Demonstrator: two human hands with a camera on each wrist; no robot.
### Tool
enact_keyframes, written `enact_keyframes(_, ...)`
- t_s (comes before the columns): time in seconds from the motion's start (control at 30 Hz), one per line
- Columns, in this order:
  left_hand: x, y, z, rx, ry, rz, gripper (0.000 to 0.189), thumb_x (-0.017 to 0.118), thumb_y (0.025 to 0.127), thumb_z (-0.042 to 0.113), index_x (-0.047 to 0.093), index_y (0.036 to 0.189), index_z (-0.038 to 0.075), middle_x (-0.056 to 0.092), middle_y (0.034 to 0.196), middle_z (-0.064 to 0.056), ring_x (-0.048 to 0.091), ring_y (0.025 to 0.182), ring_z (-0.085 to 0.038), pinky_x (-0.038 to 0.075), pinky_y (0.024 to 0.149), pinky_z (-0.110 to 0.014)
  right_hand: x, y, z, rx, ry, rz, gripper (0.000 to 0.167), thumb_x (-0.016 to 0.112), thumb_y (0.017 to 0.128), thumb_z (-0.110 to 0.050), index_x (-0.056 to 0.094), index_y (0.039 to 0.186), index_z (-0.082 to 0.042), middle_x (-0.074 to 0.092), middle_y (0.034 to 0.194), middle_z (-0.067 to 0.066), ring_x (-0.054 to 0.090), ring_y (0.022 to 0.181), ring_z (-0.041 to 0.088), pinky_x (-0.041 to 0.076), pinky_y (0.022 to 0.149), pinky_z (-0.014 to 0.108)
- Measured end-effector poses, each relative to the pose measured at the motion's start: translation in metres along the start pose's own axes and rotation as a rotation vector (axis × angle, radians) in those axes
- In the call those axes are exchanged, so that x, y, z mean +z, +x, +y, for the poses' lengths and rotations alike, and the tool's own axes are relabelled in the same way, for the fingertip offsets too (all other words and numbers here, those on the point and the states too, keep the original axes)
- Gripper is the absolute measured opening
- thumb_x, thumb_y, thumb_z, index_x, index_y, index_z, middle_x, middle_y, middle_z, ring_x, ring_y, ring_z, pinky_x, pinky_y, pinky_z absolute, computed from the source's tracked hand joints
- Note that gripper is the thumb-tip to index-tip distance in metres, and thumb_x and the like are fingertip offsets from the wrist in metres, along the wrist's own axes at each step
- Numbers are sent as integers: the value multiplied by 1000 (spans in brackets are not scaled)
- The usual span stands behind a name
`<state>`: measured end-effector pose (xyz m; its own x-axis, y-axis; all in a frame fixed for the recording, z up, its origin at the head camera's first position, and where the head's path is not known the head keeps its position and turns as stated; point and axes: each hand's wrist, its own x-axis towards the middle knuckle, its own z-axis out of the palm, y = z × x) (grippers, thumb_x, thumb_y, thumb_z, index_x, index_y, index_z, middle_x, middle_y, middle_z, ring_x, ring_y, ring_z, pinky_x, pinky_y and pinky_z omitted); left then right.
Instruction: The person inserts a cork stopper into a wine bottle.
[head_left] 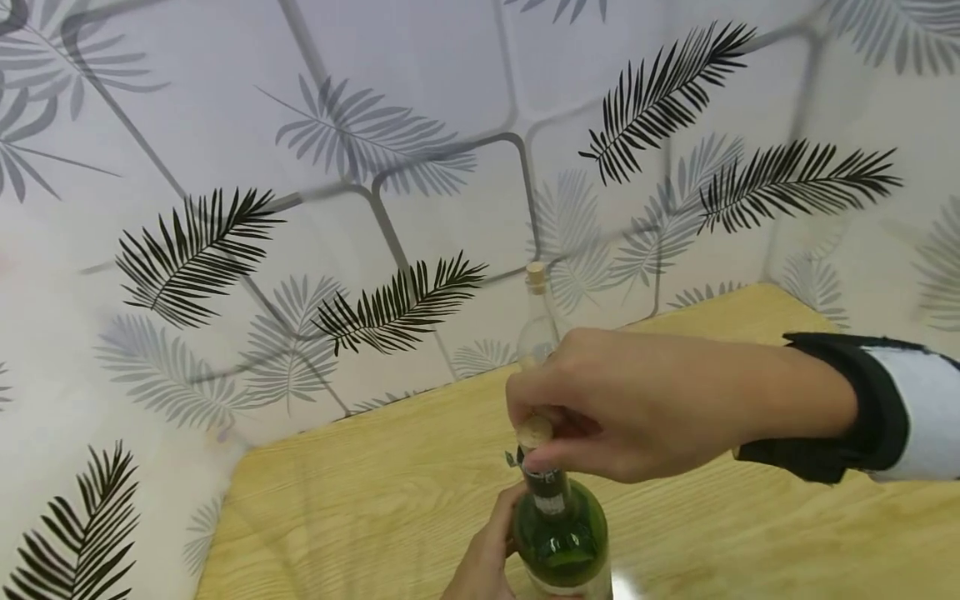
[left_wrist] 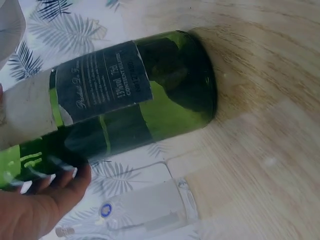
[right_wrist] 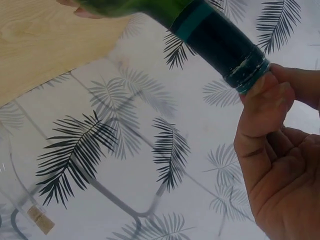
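A green glass wine bottle (head_left: 562, 533) stands upright on the wooden table, dark foil around its neck and a printed dark label (left_wrist: 105, 82) on its body. My left hand (head_left: 483, 550) grips the body from the left side, its fingers wrapped around the glass. At the bottle's mouth, my right hand (head_left: 600, 408) pinches a pale cork (head_left: 535, 431) between thumb and fingers. In the right wrist view, the fingertips (right_wrist: 262, 95) touch the rim of the neck and mostly hide the cork. How deep the cork sits is hidden.
Behind the right hand stands a clear glass bottle (head_left: 536, 333) with its own cork (head_left: 536, 273). The light wooden table (head_left: 345, 500) meets a wall (head_left: 420, 233) covered with leaf-patterned sheeting.
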<state>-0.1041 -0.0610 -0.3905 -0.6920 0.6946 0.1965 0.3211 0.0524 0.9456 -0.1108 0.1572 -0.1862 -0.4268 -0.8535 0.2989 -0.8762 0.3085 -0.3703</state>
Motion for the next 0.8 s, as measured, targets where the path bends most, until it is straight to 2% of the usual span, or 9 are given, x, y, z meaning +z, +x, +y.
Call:
enact_keyframes(0.07,2,1,1,18,5,8,85,79,82,15,28,149,25,59,129,0,58,114,-18,47,95,-35,3,-1,0,45,-32,20,20,56,100,-32,50,83,-22,36,63,-16,33,54,-6,32,48,13)
enact_keyframes(0.2,-1,2,0,-6,-3,2,84,79,81,13,29,148,24,58,129,-2,58,115,-16,47,95,-32,2,-1,1,98,-58,-11,15,57,99,-36,55,90,-24,40,66,-17,37,56,-5,36,50,14)
enact_keyframes(0.37,-10,3,-5,-33,-14,-62,84,77,78,3,28,145,9,54,132,-17,55,119,-15,44,98,-31,-7,1,4,-7,-7,-50,14,58,99,-34,58,103,-20,48,76,-16,44,63,-4,42,55,14)
enact_keyframes(0.43,-12,3,-6,-44,-9,-81,82,77,78,5,28,144,5,53,133,-19,55,120,-15,44,99,-31,-7,1,5,-48,25,-39,12,59,99,-30,57,100,-18,48,75,-15,43,63,-6,41,54,13)
enact_keyframes(0.53,-12,3,-5,-78,-17,-83,80,77,78,6,31,143,4,53,134,-18,53,121,-13,44,99,-29,-4,2,4,-54,54,-10,13,60,98,-28,54,92,-19,46,72,-15,40,61,-8,39,51,12)
enact_keyframes(0.67,-12,2,-3,-65,-17,-81,79,76,78,4,31,143,3,53,134,-20,53,120,-13,44,98,-29,4,1,1,-3,29,46,15,61,98,-27,51,87,-22,41,69,-19,38,58,-8,36,50,11)
enact_keyframes(0.8,-13,2,-5,-24,-1,-97,83,78,78,5,29,145,8,52,135,-16,52,122,-14,44,98,-30,9,-2,-1,57,-45,81,16,61,97,-28,50,87,-24,41,66,-20,38,56,-8,37,50,12)
